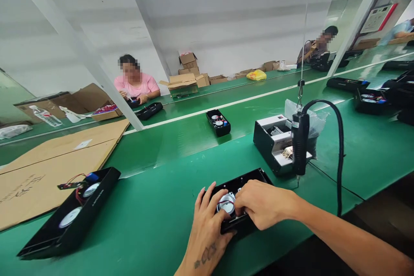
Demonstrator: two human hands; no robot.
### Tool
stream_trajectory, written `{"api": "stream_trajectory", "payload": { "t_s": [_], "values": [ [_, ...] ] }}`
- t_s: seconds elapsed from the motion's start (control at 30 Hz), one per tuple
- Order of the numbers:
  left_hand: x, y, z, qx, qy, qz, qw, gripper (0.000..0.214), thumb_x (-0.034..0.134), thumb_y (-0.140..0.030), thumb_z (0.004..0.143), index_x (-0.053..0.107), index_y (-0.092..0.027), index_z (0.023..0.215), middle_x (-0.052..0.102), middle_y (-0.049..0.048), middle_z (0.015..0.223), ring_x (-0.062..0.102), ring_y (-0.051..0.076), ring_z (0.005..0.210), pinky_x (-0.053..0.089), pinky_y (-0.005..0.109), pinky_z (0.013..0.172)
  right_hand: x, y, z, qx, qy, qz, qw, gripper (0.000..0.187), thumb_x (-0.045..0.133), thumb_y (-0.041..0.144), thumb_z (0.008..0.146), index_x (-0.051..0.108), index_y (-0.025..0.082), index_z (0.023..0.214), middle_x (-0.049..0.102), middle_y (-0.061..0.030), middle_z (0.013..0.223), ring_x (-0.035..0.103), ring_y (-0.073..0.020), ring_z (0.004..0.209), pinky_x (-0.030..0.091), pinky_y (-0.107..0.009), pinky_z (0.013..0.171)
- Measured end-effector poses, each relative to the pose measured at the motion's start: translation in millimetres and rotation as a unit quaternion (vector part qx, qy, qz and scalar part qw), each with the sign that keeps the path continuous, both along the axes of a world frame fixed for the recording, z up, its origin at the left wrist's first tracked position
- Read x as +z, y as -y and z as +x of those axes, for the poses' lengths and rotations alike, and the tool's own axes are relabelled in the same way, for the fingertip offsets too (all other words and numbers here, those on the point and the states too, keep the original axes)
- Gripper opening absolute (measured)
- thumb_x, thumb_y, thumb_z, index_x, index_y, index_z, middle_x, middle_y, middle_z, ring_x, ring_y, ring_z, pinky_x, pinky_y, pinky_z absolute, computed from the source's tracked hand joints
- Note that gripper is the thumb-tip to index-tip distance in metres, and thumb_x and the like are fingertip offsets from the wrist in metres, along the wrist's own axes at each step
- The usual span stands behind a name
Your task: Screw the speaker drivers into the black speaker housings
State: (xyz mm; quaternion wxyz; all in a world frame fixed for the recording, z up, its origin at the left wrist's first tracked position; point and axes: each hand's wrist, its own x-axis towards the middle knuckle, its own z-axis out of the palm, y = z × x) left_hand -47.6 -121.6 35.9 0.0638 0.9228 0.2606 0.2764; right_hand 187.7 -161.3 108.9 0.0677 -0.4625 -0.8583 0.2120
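Observation:
A black open speaker housing lies on the green bench in front of me, with a round silver speaker driver inside it. My left hand rests on the housing's near left side, fingers spread around the driver. My right hand lies over the housing's right part, its fingers curled down and pinched at something small beside the driver that I cannot make out.
An electric screwdriver hangs on a cord just behind the housing, in front of a black-and-white parts box. Another long open housing lies at left beside flat cardboard. More housings ride the belt. A person in pink works opposite.

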Motion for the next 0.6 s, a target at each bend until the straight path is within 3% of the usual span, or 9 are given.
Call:
{"api": "stream_trajectory", "payload": {
  "t_s": [0.1, 0.23, 0.33, 0.43, 0.6],
  "values": [
    [10.2, -5, 0, -0.015, -0.010, -0.040, 0.999, 0.032, 0.089, -0.013, 0.063, 0.075, -0.028, 0.087, 0.069, 0.0036, 0.141, 0.051, 0.041, 0.146, 0.040, 0.074, 0.119, -2.7, -4, 1, -0.024, -0.038, -0.028, 0.999, 0.029, 0.056, 0.009, 0.079, 0.078, 0.024, 0.091, 0.080, -0.0012, 0.087, 0.071, -0.0200, 0.078, 0.044, -0.029, 0.071],
    [31.5, -24, 5, -0.012, -0.028, -0.155, 0.988, 0.029, 0.095, -0.019, 0.060, 0.078, -0.029, 0.081, 0.071, 0.0028, 0.136, 0.053, 0.040, 0.143, 0.038, 0.069, 0.121, 10.2, -10, -2, -0.039, -0.058, -0.028, 0.997, 0.024, 0.069, 0.029, 0.084, 0.078, 0.026, 0.106, 0.079, -0.0026, 0.095, 0.071, -0.0232, 0.085, 0.045, -0.030, 0.074],
    [51.2, -48, 11, -0.003, -0.037, -0.294, 0.955, 0.022, 0.095, -0.027, 0.062, 0.075, -0.024, 0.070, 0.069, 0.0029, 0.138, 0.062, 0.034, 0.130, 0.047, 0.054, 0.115, 18.6, -18, -5, -0.038, -0.050, 0.000, 0.998, 0.034, 0.075, 0.030, 0.081, 0.076, 0.025, 0.114, 0.078, -0.0047, 0.101, 0.071, -0.0252, 0.090, 0.042, -0.031, 0.071],
    [67.1, -72, 17, -0.003, -0.050, -0.408, 0.912, 0.032, 0.093, -0.037, 0.061, 0.067, -0.020, 0.059, 0.068, 0.0030, 0.137, 0.066, 0.028, 0.117, 0.053, 0.041, 0.105, 21.1, -32, -6, -0.066, -0.031, 0.013, 0.997, 0.031, 0.071, 0.025, 0.078, 0.074, 0.022, 0.109, 0.076, -0.0055, 0.098, 0.068, -0.0235, 0.083, 0.037, -0.030, 0.063],
    [75.1, -92, 21, -0.016, -0.072, -0.439, 0.895, 0.038, 0.092, -0.045, 0.058, 0.064, -0.020, 0.058, 0.070, 0.0022, 0.134, 0.066, 0.027, 0.115, 0.054, 0.035, 0.097, 23.5, -55, -1, -0.096, -0.024, -0.063, 0.993, 0.039, 0.075, 0.037, 0.074, 0.073, 0.025, 0.112, 0.073, -0.0032, 0.090, 0.065, -0.0227, 0.079, 0.035, -0.027, 0.054]
  ]
}}
